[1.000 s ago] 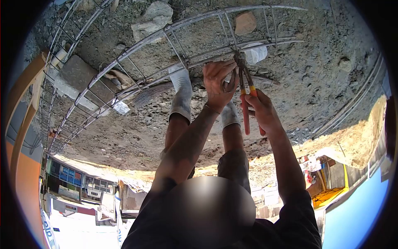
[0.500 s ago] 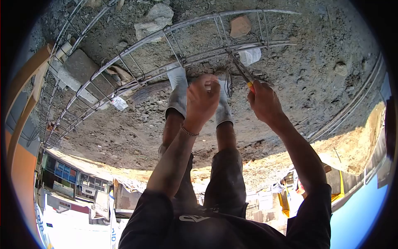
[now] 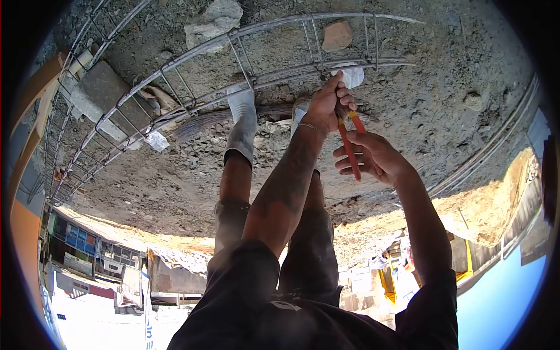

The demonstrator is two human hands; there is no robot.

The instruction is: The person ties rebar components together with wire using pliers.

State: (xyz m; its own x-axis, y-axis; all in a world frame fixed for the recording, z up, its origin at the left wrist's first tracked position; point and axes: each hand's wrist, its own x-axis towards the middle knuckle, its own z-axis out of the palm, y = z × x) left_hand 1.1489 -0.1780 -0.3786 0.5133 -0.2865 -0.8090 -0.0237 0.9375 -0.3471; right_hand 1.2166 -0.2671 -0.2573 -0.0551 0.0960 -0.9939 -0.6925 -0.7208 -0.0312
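My left hand (image 3: pixel 328 108) is closed around the dark head of the pliers (image 3: pixel 350 153), beside the lower bar of a rebar cage (image 3: pixel 256 81). Its fingers hide the jaws. The pliers have red handles with yellow bands, and the handles are spread apart. My right hand (image 3: pixel 382 157) holds these handles loosely, with the thumb over one and the fingers loosely spread behind the other. A pale piece of plastic (image 3: pixel 353 77) lies just beyond my left hand.
My boots (image 3: pixel 242 119) stand on rough soil below the cage. A reddish brick piece (image 3: pixel 337 36), a pale rock (image 3: pixel 214 24) and a concrete slab (image 3: pixel 111 96) lie around it. Long bars (image 3: pixel 487 157) run along the right. Wooden boards (image 3: pixel 36 111) are at the left.
My left hand has moved right and up to the pliers' head. The pliers have come away from the cage bar, their handles have spread, and my right hand's grip has loosened and lowered.
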